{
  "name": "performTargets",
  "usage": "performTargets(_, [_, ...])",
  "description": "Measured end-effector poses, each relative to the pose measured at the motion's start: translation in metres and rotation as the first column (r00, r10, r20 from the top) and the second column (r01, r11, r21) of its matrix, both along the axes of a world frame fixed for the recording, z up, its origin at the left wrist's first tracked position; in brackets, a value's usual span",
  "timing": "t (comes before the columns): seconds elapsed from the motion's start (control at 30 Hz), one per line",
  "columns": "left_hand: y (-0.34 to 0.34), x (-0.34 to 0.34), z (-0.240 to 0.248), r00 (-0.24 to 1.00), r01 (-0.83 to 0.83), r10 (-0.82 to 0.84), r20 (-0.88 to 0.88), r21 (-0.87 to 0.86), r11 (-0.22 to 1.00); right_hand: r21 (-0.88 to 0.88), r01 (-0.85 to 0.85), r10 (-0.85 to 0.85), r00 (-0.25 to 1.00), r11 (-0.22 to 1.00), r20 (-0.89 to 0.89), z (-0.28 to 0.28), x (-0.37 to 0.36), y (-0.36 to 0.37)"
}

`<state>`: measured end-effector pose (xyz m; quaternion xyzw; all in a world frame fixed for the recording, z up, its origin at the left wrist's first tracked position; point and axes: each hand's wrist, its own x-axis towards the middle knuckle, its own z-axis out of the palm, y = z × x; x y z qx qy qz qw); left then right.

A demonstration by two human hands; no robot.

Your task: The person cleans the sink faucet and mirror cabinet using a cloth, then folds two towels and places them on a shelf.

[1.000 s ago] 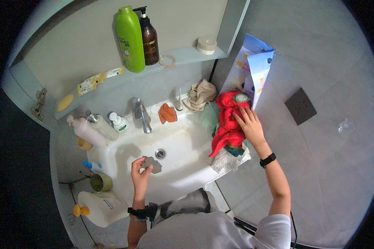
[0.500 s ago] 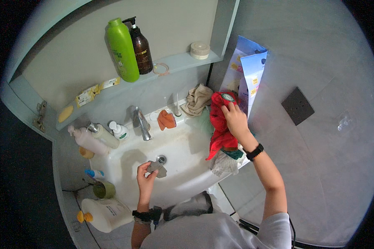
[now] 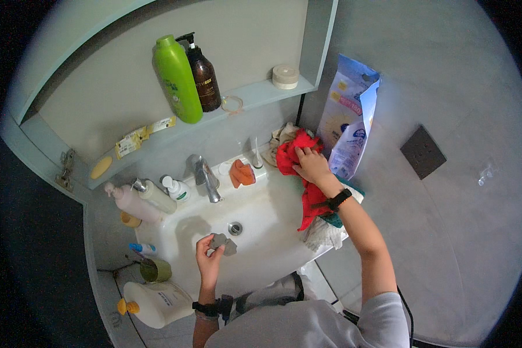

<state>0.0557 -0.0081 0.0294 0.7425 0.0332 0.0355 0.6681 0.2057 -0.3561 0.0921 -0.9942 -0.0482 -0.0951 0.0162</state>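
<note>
In my left hand (image 3: 209,258), a small grey piece of cloth (image 3: 223,244) is pinched between thumb and fingers, over the white sink (image 3: 261,243) near the drain. My right hand (image 3: 314,167) grips the upper part of a crumpled red cloth (image 3: 298,152) at the sink's far right corner. The red cloth's lower end hangs over a pile with a dark green cloth (image 3: 334,219) and a white cloth (image 3: 322,234) on the right rim. Behind it lies a beige cloth (image 3: 271,155), partly covered.
A chrome faucet (image 3: 204,177) stands at the back, an orange cloth (image 3: 242,173) beside it. Pump bottles (image 3: 156,196) line the left rim. Above, a shelf (image 3: 246,105) bears green and brown bottles. A blue-and-white bag (image 3: 348,119) leans against the right wall.
My right hand has moved the red cloth's upper part back and left, over the beige cloth. The blue-and-white bag now shows more of its front. My left hand keeps its grey cloth.
</note>
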Motion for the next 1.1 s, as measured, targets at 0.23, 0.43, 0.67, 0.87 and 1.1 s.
performTargets(0.23, [-0.008, 0.01, 0.004, 0.996, 0.074, -0.08, -0.037, -0.149, 0.986, 0.394, -0.412, 0.366, 0.911, 0.821, 0.189, 0.002, -0.064, 0.063])
performTargets(0.43, [-0.045, 0.023, 0.034, 0.976, 0.193, -0.215, -0.044, -0.295, 0.936, 0.964, 0.198, 0.447, 0.857, 0.176, -0.257, -0.055, -0.122, 0.125])
performTargets(0.67, [-0.059, 0.027, 0.018, 0.977, 0.192, -0.209, -0.043, -0.248, 0.95, 0.953, 0.23, 0.357, 0.922, -0.196, -0.15, -0.063, -0.134, 0.121])
performTargets(0.87, [-0.072, 0.029, 0.02, 0.964, 0.237, -0.252, -0.083, -0.159, 0.958, 0.988, 0.066, 0.252, 0.963, 0.141, -0.1, -0.036, -0.139, 0.101])
performTargets(1.1, [-0.067, 0.029, 0.01, 0.959, 0.274, -0.277, -0.063, -0.052, 0.96, 0.962, 0.127, 0.229, 0.956, 0.241, -0.183, -0.033, -0.133, 0.092])
